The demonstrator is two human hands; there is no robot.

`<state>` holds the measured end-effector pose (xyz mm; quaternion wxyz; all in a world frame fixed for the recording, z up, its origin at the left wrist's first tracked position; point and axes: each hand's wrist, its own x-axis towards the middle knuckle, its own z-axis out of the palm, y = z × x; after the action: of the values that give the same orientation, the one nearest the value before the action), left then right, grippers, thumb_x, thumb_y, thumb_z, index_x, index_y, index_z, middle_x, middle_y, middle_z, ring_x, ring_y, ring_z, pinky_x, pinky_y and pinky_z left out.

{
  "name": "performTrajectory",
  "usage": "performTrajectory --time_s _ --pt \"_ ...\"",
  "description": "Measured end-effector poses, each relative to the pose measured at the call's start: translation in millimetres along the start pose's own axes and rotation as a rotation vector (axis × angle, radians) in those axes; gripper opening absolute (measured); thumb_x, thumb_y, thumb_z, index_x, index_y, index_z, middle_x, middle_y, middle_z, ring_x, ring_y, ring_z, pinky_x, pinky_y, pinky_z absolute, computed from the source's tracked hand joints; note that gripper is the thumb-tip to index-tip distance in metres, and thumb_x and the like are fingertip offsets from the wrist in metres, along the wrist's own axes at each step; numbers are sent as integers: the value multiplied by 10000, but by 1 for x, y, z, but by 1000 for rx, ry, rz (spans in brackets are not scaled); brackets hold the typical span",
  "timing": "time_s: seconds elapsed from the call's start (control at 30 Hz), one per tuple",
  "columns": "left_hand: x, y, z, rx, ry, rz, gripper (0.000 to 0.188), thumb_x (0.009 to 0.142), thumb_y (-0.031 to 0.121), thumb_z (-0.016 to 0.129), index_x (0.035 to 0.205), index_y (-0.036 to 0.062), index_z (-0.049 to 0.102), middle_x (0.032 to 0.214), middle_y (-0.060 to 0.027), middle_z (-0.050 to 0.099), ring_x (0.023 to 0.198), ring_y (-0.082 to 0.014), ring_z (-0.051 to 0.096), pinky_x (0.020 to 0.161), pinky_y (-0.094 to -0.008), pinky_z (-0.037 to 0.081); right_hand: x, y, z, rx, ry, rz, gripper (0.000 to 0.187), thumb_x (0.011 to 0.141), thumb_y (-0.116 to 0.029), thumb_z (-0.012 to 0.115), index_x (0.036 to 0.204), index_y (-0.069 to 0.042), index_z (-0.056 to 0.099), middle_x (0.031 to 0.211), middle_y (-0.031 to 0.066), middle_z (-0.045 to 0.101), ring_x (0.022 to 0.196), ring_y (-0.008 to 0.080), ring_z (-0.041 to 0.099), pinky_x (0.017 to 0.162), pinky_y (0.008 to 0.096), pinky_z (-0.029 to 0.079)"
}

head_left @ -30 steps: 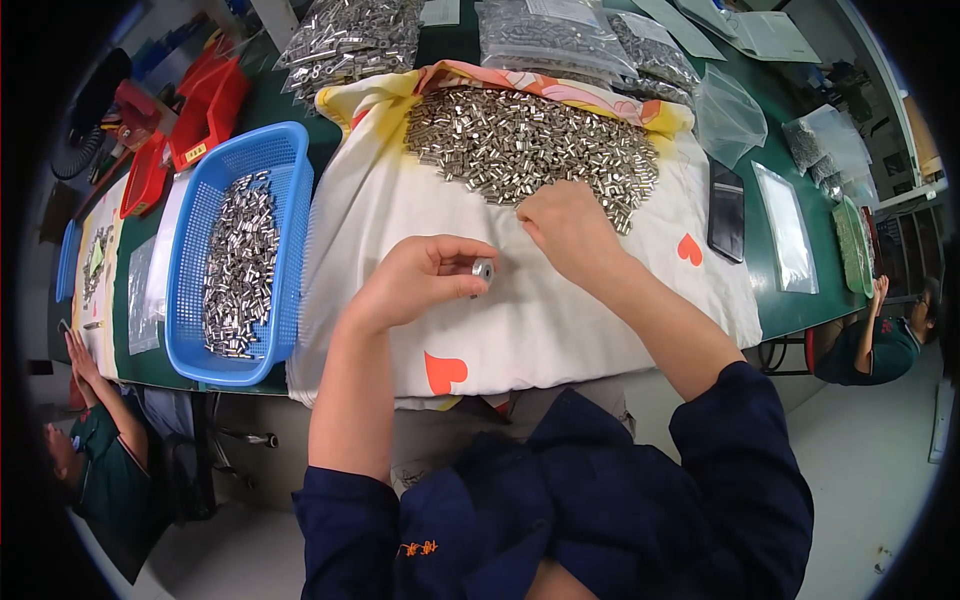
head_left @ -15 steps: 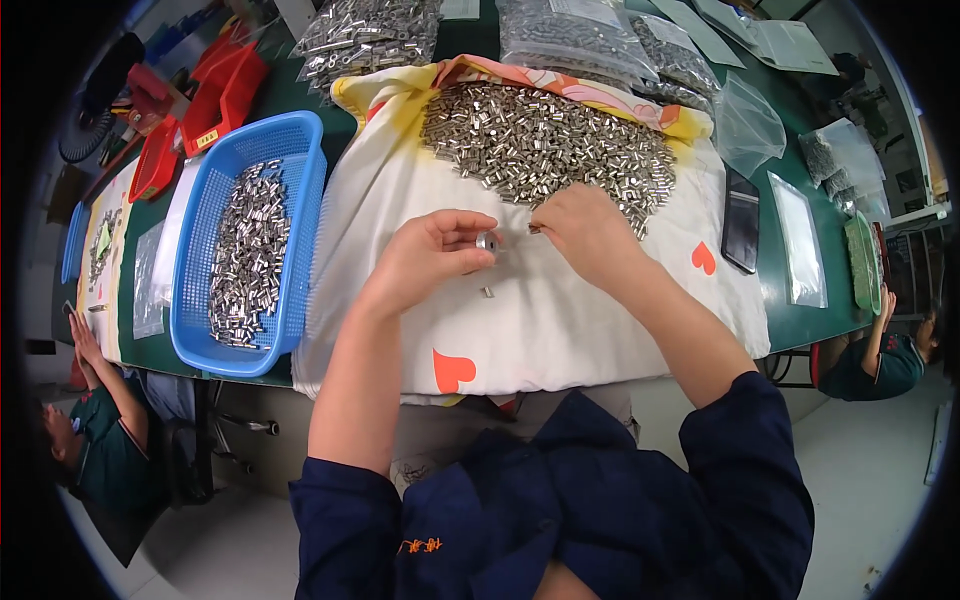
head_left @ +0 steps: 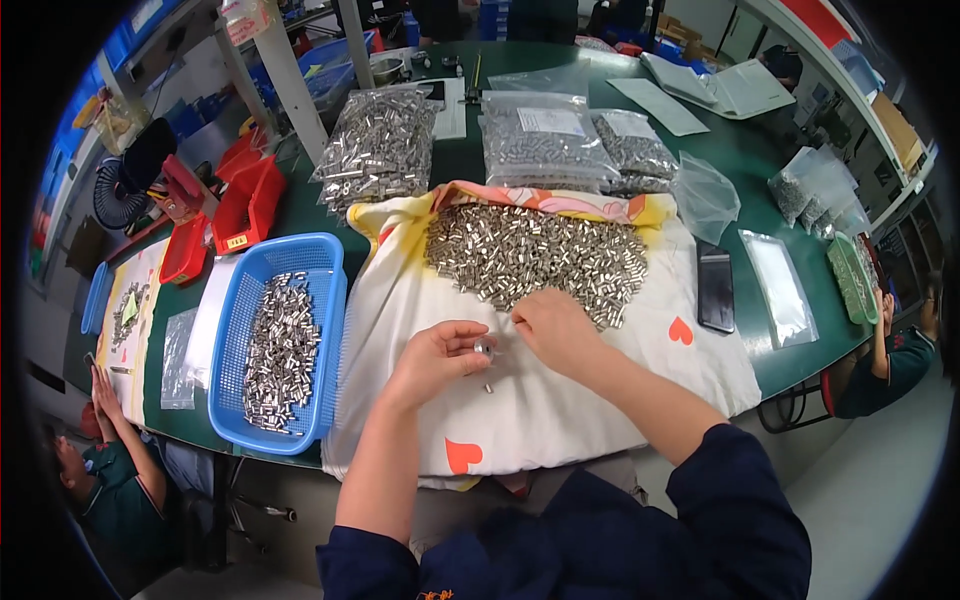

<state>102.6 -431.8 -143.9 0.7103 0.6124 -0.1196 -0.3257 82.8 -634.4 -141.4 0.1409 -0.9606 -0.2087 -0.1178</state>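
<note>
1. While the left hand [head_left: 438, 360] pinches a round metal piece [head_left: 484, 347] between its thumb and bent fingers, that piece sits at the very tips of the grip, its end showing on the side toward the other hand.
2. Right of it, and slightly higher in view, the right hand [head_left: 560, 328] is bent downward with its fingers curled in; its tips are hidden, so I cannot tell whether it grasps anything.
3. That hand is at the lower edge of a heap of small metal cylinders [head_left: 530, 255], covering part of it; the two hands are near each other but apart.
4. One loose cylinder [head_left: 488, 388] lies on the white cloth [head_left: 560, 430], just below the round metal piece and clear of both hands.
5. Left of the cloth, a blue basket [head_left: 331, 350] holds more cylinders, well away from the right hand.
6. Beyond the heap are filled clear bags [head_left: 545, 150]; a dark phone [head_left: 715, 290] lies to its right.
</note>
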Motion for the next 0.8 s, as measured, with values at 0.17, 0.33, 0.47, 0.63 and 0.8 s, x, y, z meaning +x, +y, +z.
performTrajectory --time_s 0.17,0.33,0.47,0.63,0.8 --pt "4 -7 -10 -97 100 68 327 750 -37 608 1066 -28 522 933 -85 606 822 -125 586 734 -229 480 9 -28 -2 710 111 200 90 747 -106 565 799 -41 600 754 97 593 716 246 572 643 330 449" --pt "8 -6 -8 -82 126 67 311 746 -32 613 1051 -34 552 888 -73 607 782 -115 581 713 -223 482 6 -29 2 834 137 204 102 744 -95 578 813 -38 625 754 95 599 699 252 572 649 327 454" --pt "10 -8 -9 -43 131 68 316 741 -45 612 1052 -41 559 877 -73 608 768 -116 581 702 -219 486 5 -27 4 626 176 115 84 720 -61 597 799 -41 622 744 78 590 681 233 565 627 315 458" --pt "9 -7 -4 -36 166 54 318 740 -63 605 1054 -48 555 888 -85 611 780 -125 587 709 -225 489 4 -31 13 489 349 3 71 694 -62 606 759 -42 590 732 80 573 704 257 545 640 346 449" --pt "6 -7 -6 -62 154 55 321 738 -66 606 1054 -51 553 898 -92 613 793 -129 590 716 -226 490 1 -35 12 513 341 -3 59 693 -68 600 744 -44 581 736 76 566 727 260 541 658 348 451"
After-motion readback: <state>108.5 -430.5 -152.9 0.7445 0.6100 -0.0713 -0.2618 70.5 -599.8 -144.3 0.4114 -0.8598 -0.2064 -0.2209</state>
